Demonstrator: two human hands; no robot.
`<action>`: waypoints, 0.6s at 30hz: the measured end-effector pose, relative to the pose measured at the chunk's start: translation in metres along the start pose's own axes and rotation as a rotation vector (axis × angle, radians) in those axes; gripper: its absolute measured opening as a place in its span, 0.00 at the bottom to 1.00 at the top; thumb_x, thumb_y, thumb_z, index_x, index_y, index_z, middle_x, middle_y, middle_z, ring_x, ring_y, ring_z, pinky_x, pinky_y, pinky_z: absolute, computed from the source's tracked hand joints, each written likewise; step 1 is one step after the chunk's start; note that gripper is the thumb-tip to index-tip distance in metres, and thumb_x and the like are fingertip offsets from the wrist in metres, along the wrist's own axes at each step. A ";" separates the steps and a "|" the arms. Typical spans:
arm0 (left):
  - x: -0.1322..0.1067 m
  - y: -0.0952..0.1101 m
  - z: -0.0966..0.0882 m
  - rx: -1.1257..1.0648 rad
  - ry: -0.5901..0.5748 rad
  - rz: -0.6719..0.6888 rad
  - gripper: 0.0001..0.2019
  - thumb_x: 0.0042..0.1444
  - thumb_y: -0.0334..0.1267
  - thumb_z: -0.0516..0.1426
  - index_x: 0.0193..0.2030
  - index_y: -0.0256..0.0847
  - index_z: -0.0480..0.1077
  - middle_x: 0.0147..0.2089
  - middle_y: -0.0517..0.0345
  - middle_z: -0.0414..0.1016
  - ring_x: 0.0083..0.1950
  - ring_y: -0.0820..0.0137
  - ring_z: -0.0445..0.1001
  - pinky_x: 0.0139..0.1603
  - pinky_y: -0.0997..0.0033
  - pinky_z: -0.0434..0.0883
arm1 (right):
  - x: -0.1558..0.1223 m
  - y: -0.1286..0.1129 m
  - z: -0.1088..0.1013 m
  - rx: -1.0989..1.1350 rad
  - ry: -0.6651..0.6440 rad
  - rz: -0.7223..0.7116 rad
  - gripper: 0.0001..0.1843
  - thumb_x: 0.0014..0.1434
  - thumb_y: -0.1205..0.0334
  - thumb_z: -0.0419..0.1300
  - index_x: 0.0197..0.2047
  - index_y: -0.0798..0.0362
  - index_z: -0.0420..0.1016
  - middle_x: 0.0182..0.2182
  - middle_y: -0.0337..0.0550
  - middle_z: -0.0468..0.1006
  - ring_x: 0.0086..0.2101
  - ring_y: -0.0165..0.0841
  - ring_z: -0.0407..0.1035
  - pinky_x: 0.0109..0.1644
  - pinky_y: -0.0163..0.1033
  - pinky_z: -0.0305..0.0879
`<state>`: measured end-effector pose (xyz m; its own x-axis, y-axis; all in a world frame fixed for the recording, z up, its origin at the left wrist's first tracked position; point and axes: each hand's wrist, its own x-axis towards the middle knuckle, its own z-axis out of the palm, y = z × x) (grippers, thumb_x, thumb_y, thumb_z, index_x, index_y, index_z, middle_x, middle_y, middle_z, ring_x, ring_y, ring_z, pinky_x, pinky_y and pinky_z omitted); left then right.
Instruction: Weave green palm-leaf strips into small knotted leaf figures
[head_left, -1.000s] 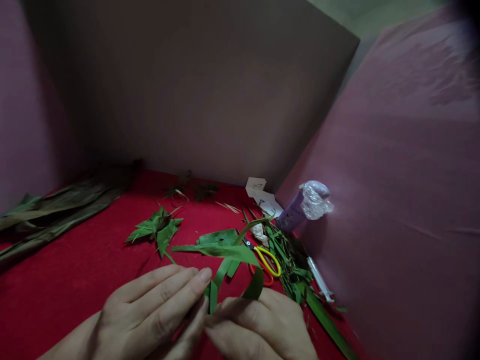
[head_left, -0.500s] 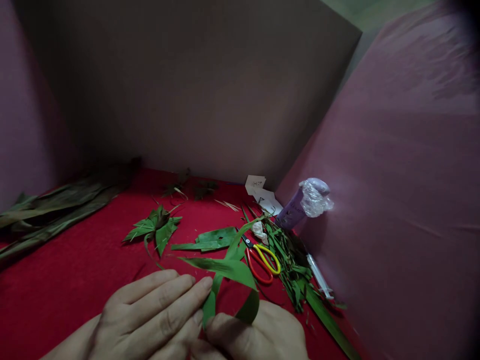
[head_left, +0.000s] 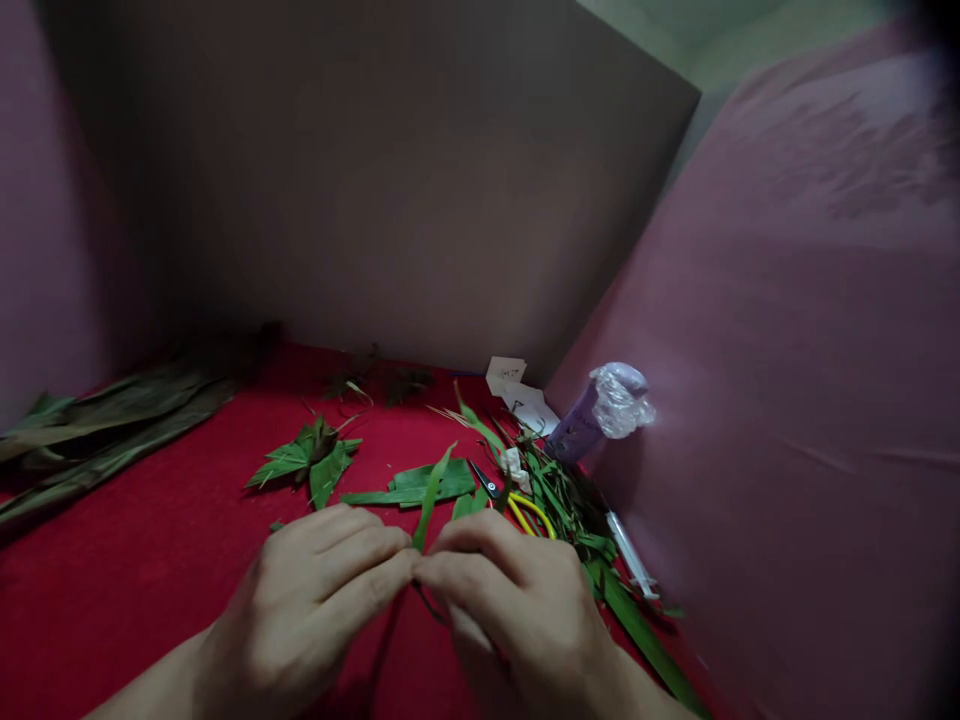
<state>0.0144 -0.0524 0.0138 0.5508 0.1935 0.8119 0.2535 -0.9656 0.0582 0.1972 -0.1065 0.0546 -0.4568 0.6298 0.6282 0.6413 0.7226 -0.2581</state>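
My left hand [head_left: 315, 600] and my right hand [head_left: 517, 600] meet fingertip to fingertip at the lower middle. Both are closed, pinching a green leaf strip [head_left: 433, 500] whose narrow end sticks up between them. The rest of the strip is mostly hidden by my fingers. Just beyond my right hand lie scissors [head_left: 529, 515] with yellow and red handles, the red one largely covered. Flat cut leaf pieces [head_left: 431, 483] rest on the red cloth [head_left: 187, 560] past my fingertips. Farther left sits a leaf flower [head_left: 311, 460] with pointed green petals.
A pile of leaf scraps [head_left: 562, 500] spreads at the right, beside a syringe [head_left: 631, 555]. A purple bottle [head_left: 581, 425] with clear plastic on top leans near white cards [head_left: 529, 405]. Long dried leaves [head_left: 127, 420] lie at the left. Pink and grey walls enclose the cloth.
The leaf strip's wide loop no longer shows; only a narrow end stands above my fingers. My right hand has turned knuckles up and moved over the scissors' handles, fingertips against my left.
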 end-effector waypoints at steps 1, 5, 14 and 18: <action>0.000 -0.001 0.001 0.040 0.009 0.013 0.10 0.60 0.30 0.49 0.41 0.38 0.72 0.35 0.52 0.79 0.36 0.69 0.75 0.37 0.69 0.72 | 0.000 0.001 -0.001 0.001 -0.035 0.037 0.13 0.56 0.71 0.50 0.41 0.56 0.73 0.32 0.47 0.75 0.29 0.30 0.71 0.29 0.32 0.69; -0.005 -0.002 0.003 0.115 0.000 0.034 0.10 0.60 0.29 0.49 0.41 0.36 0.72 0.35 0.51 0.79 0.37 0.68 0.75 0.37 0.67 0.72 | -0.006 0.006 -0.005 0.007 -0.088 0.094 0.15 0.55 0.74 0.50 0.44 0.57 0.71 0.37 0.49 0.74 0.35 0.31 0.71 0.35 0.33 0.70; -0.004 -0.001 -0.005 0.114 0.000 0.116 0.11 0.61 0.27 0.48 0.40 0.31 0.72 0.38 0.49 0.78 0.43 0.67 0.72 0.42 0.67 0.70 | -0.012 0.008 -0.019 -0.031 0.039 0.041 0.12 0.58 0.76 0.51 0.40 0.59 0.74 0.36 0.51 0.77 0.34 0.31 0.73 0.34 0.34 0.71; -0.009 0.005 -0.010 0.114 -0.048 0.103 0.14 0.62 0.27 0.44 0.44 0.32 0.71 0.42 0.50 0.78 0.47 0.67 0.70 0.47 0.67 0.67 | -0.014 0.008 -0.023 -0.123 -0.035 -0.074 0.16 0.59 0.75 0.50 0.49 0.59 0.70 0.39 0.52 0.78 0.36 0.32 0.72 0.35 0.36 0.70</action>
<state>0.0028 -0.0609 0.0124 0.6153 0.1055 0.7812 0.2808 -0.9553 -0.0922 0.2223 -0.1161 0.0604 -0.5251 0.5875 0.6157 0.6752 0.7280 -0.1188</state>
